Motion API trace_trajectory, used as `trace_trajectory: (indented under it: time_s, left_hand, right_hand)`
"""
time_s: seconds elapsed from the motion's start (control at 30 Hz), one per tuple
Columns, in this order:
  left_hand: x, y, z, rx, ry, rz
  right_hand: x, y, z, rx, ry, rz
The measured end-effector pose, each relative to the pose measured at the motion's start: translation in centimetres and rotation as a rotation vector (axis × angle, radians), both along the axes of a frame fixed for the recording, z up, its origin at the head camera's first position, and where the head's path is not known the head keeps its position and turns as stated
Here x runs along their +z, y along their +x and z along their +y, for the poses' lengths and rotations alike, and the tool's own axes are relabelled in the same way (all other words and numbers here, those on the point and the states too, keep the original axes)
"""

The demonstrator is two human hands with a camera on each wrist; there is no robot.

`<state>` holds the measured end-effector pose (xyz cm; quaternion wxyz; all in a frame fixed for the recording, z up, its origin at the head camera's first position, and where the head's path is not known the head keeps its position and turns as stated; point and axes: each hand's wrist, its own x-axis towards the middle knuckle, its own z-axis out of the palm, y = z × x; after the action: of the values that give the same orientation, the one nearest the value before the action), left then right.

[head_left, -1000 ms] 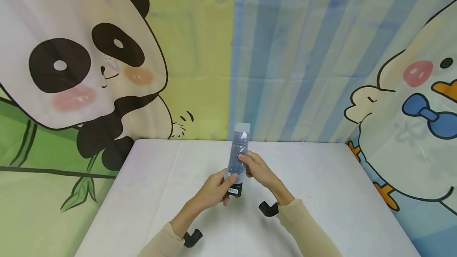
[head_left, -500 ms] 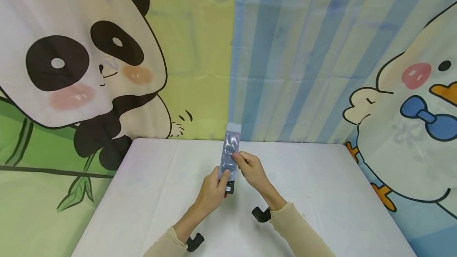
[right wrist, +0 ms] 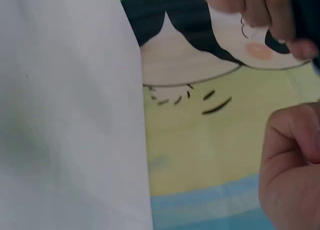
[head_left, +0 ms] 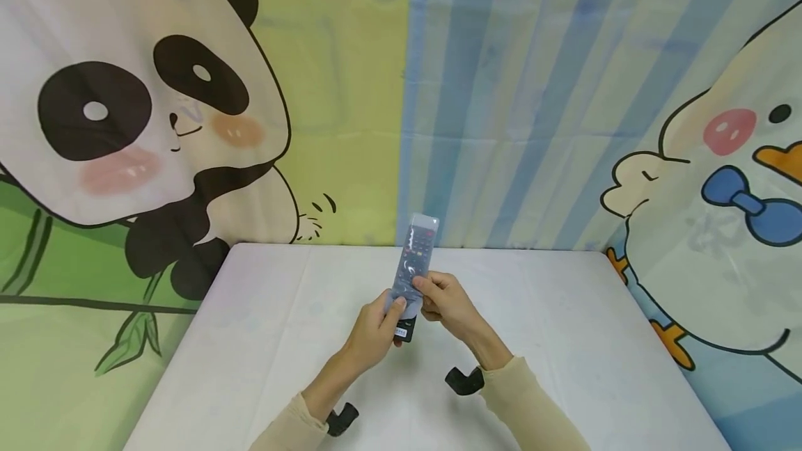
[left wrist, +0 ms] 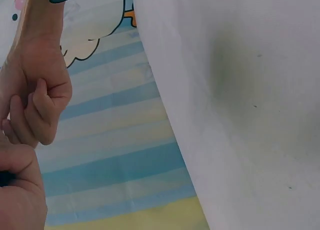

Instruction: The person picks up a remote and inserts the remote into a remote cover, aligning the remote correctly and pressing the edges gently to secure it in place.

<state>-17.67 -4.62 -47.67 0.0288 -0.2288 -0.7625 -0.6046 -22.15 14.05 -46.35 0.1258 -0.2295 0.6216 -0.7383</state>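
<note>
A dark remote control (head_left: 406,326) with rows of buttons is held up over the table in a clear, shiny plastic sleeve (head_left: 413,256). Its black lower end, with a white label, sticks out of the sleeve. My left hand (head_left: 368,329) grips the lower part, thumb across the front. On the right edge, my right hand (head_left: 452,306) pinches the sleeve between thumb and curled fingers. Both the left hand (left wrist: 22,190) and the right hand (left wrist: 40,99) show at the left of the left wrist view. In the right wrist view the right hand (right wrist: 290,175) is cut off by the frame.
A white-covered table (head_left: 301,312) lies under the hands. Behind it hangs a printed cloth backdrop (head_left: 351,124) with a panda, stripes and a duck. Black wrist-camera mounts (head_left: 465,381) stick out at both sleeves.
The remote control shifted left and tilted into glare, then came back right with its buttons showing again. My right hand now pinches slightly lower along the sleeve; the left keeps its grip.
</note>
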Motion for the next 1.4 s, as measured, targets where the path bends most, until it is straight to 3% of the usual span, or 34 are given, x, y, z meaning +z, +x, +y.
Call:
trace_trajectory:
  time_s: [0.13, 0.27, 0.37, 0.5, 0.63, 0.77, 0.97, 1.1, 1.23, 1.4]
  left_hand:
    - [-0.1, 0.2, -0.1, -0.089, -0.02, -0.015]
    - [0.9, 0.0, -0.8, -0.161, -0.158, -0.059]
    - [2.4, -1.0, -1.8, -0.085, -0.261, -0.033]
    - [4.2, -3.2, -2.4, 0.057, -0.25, 0.027]
    - [4.5, -5.0, -2.1, 0.018, -0.22, 0.059]
    - [3.8, -5.6, -1.8, -0.031, -0.129, 0.038]
    - [3.1, -5.5, -1.8, -0.113, 0.001, 0.03]
    - [3.0, -4.8, -2.1, -0.155, 0.07, 0.031]
    - [2.9, -3.9, -2.3, -0.141, 0.079, 0.043]
    - [2.4, -2.9, -2.2, -0.141, 0.09, 0.028]
  right_hand:
    - [0.1, -0.4, 0.9, 0.034, 0.116, -0.008]
    - [0.0, -0.3, 1.4, 0.025, 0.166, 0.013]
    - [-0.1, 0.1, 1.4, 0.018, 0.188, -0.007]
    - [-0.1, 0.7, 1.1, 0.06, 0.226, -0.026]
    - [-0.3, 1.1, 0.2, 0.063, 0.192, -0.014]
    - [-0.6, 1.5, -0.7, -0.034, 0.145, 0.01]
    - [-0.2, 2.3, -1.3, -0.153, 0.144, 0.145]
    - [0.3, 2.4, -1.5, -0.157, 0.127, 0.221]
    - [0.6, 2.7, -1.7, -0.115, 0.137, 0.211]
    - [0.8, 3.0, -1.7, -0.124, 0.168, 0.178]
